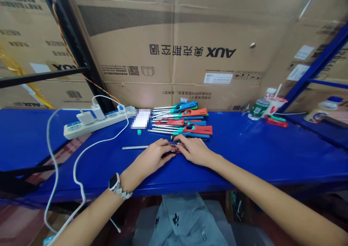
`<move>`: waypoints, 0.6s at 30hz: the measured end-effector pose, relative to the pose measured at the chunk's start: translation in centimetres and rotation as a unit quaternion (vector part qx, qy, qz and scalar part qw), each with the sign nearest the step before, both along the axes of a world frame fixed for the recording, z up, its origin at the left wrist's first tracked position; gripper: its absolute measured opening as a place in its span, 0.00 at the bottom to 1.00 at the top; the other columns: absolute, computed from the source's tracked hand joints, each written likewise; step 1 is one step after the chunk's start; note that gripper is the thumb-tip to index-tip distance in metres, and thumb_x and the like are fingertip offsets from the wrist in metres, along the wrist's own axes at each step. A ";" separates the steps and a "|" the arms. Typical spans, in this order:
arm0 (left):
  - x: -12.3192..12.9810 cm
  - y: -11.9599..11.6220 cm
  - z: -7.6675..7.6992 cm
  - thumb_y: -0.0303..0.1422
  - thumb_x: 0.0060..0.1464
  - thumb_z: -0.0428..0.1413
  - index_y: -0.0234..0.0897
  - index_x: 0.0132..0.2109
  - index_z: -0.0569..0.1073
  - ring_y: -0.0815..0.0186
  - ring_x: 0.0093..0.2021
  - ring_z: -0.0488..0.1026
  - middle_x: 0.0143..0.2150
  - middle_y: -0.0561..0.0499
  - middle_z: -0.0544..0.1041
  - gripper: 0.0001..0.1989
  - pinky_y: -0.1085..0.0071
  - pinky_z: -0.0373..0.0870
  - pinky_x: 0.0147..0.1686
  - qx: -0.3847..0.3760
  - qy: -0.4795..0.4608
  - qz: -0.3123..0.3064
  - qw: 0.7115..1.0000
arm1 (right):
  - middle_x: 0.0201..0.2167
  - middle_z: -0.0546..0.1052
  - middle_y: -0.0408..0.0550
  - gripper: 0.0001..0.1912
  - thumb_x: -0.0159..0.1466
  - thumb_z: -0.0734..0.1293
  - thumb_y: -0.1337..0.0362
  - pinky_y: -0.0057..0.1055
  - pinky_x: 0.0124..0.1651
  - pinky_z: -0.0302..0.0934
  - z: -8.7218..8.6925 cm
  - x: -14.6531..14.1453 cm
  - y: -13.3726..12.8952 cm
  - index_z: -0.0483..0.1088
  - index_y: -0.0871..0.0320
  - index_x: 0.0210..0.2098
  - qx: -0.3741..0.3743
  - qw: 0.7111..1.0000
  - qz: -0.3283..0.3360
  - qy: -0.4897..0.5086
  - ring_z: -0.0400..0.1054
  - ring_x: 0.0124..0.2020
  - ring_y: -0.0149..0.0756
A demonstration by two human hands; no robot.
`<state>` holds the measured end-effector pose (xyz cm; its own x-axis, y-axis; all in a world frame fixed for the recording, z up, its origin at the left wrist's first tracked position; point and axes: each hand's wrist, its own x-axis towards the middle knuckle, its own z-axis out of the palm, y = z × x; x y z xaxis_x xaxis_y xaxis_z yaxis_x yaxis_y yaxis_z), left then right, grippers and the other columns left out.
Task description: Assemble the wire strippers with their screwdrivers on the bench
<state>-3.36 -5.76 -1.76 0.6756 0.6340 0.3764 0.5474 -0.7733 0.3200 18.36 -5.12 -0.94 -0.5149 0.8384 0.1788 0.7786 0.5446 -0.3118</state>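
On the blue tabletop in front of me lies a long-nosed lighter (135, 147), its metal tube pointing left. My left hand (156, 151) has its fingers curled round the red handle end. My right hand (198, 151) bends over the same handle from the other side, thumb and fingers pinched on it. Small parts between the fingertips are mostly hidden, so I cannot make them out. Just beyond my hands is a pile of several long-nosed lighters (198, 129) with orange, red, blue and green handles, tubes to the left.
A white power strip (89, 127) with chargers and loose white cables lies at the left. A small green piece (139, 132) sits near a blurred-out white sheet (141, 119). At right stand a bottle (257, 109) and a cup (276, 105). Cardboard (190, 28) walls the back.
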 end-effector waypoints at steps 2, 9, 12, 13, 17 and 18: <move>0.2 0.0 -0.1 0.30 0.68 0.55 0.37 0.48 0.79 0.58 0.47 0.75 0.44 0.45 0.79 0.09 0.61 0.75 0.48 -0.005 -0.008 0.018 1.000 | 0.46 0.83 0.49 0.14 0.74 0.58 0.59 0.33 0.38 0.55 -0.1 0.0 0.0 0.66 0.54 0.57 0.003 1.000 -0.003 -0.005 0.78 0.44 0.46; -0.2 1.5 -0.5 0.30 0.68 0.55 0.38 0.46 0.79 0.61 0.45 0.75 0.43 0.47 0.78 0.08 0.63 0.74 0.47 -0.044 -0.046 -0.013 0.998 | 0.47 0.82 0.49 0.15 0.75 0.57 0.59 0.33 0.39 0.55 0.0 -0.1 0.0 0.66 0.54 0.57 0.000 1.000 -0.012 -0.010 0.78 0.44 0.46; -0.7 2.0 -0.3 0.29 0.66 0.56 0.39 0.48 0.78 0.63 0.42 0.75 0.41 0.48 0.79 0.07 0.66 0.75 0.44 -0.060 -0.050 -0.039 0.996 | 0.47 0.82 0.49 0.15 0.75 0.57 0.59 0.33 0.40 0.56 0.0 -0.1 0.0 0.66 0.54 0.57 0.000 1.000 -0.008 -0.006 0.77 0.45 0.45; -0.8 2.1 -0.2 0.29 0.66 0.56 0.39 0.48 0.78 0.63 0.42 0.76 0.40 0.49 0.79 0.08 0.66 0.75 0.43 -0.059 -0.048 -0.044 0.996 | 0.47 0.82 0.49 0.15 0.75 0.57 0.59 0.33 0.40 0.56 0.0 -0.1 0.0 0.66 0.54 0.57 0.000 1.000 -0.010 -0.005 0.77 0.45 0.45; -1.0 2.1 0.2 0.29 0.68 0.53 0.39 0.49 0.79 0.62 0.44 0.76 0.42 0.47 0.80 0.10 0.64 0.75 0.46 -0.037 -0.031 -0.064 0.997 | 0.47 0.82 0.49 0.15 0.75 0.57 0.59 0.34 0.40 0.56 0.0 -0.1 0.0 0.66 0.54 0.57 0.001 1.000 -0.011 -0.004 0.77 0.44 0.45; -1.0 2.2 0.2 0.28 0.68 0.52 0.39 0.49 0.80 0.62 0.45 0.76 0.43 0.47 0.80 0.11 0.64 0.75 0.47 -0.035 -0.031 -0.067 0.997 | 0.47 0.82 0.49 0.14 0.75 0.57 0.59 0.34 0.40 0.56 0.0 -0.1 0.0 0.66 0.54 0.56 0.000 1.000 -0.009 -0.004 0.77 0.44 0.45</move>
